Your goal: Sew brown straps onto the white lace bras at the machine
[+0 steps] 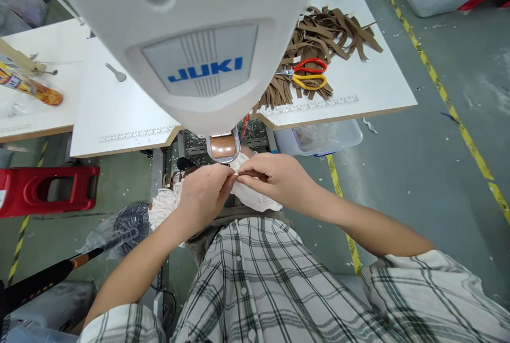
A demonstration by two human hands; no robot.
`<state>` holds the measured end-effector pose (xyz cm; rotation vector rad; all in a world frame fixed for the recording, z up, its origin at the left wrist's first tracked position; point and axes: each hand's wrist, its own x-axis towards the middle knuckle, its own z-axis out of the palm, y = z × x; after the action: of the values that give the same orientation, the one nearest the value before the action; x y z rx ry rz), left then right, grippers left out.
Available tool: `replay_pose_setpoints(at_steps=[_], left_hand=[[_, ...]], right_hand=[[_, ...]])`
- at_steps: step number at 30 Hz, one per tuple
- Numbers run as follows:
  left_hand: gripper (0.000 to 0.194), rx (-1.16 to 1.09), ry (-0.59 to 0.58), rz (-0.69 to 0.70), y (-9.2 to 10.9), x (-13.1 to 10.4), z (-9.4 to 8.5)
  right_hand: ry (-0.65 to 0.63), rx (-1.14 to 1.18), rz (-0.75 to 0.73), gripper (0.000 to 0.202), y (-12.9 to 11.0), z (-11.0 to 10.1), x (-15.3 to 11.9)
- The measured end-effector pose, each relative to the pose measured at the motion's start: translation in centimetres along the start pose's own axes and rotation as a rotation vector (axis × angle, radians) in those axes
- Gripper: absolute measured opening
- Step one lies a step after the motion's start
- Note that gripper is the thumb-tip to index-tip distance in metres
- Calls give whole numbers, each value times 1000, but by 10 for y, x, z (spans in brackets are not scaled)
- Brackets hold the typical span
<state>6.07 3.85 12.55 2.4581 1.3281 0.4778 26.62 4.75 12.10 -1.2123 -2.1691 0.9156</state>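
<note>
In front of the sewing machine head (199, 61), my two hands meet with their fingertips pinched together. My left hand (205, 191) is closed, thumb and forefinger on the edge of a white fabric piece (255, 199). My right hand (281, 178) is closed on a narrow brown fabric strip (254, 174), held against the white piece at the fingertips. The white fabric hangs below my right hand, over my lap. Just beyond the fingers is the machine's small rounded sewing bed (223, 146). The exact contact between strip and fabric is mostly hidden by my fingers.
On the white table (386, 83) lie a pile of brown strips (334, 29) and scissors (308, 74) with red and yellow handles. A plastic bin (322, 138) sits under the table. Bunched white fabric (164, 206) is left of my lap; a red stool (50, 190) stands farther left.
</note>
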Motion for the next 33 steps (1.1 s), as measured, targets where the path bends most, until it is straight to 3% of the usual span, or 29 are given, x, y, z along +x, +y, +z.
replay_pose_setpoints(at_steps=[3, 9, 12, 15, 18, 23, 28, 30, 33], left_hand=[[27, -67, 62, -53, 2, -2, 3], [33, -206, 137, -167, -1, 2, -2], [28, -109, 198, -222, -11, 3, -3], [21, 122, 305, -66, -30, 1, 1], [23, 228, 313, 133, -50, -2, 5], [33, 252, 258, 259, -70, -1, 4], [36, 289, 222, 353, -76, 7, -3], [38, 315, 192, 323, -72, 9, -6], [37, 394, 144, 262, -59, 9, -9]], right_hand=[[55, -54, -48, 12, -3, -2, 6], [-112, -130, -67, 17, -11, -17, 38], [-147, -147, -47, 22, -13, -23, 57], [-175, -169, 19, 26, -14, -26, 70], [-196, -193, 57, 28, -17, -27, 73], [-184, -222, 48, 28, -20, -28, 73], [-181, -237, 39, 26, -14, -27, 72], [-115, -239, 9, 22, -8, -22, 66], [160, -286, -106, 18, 6, -6, 51]])
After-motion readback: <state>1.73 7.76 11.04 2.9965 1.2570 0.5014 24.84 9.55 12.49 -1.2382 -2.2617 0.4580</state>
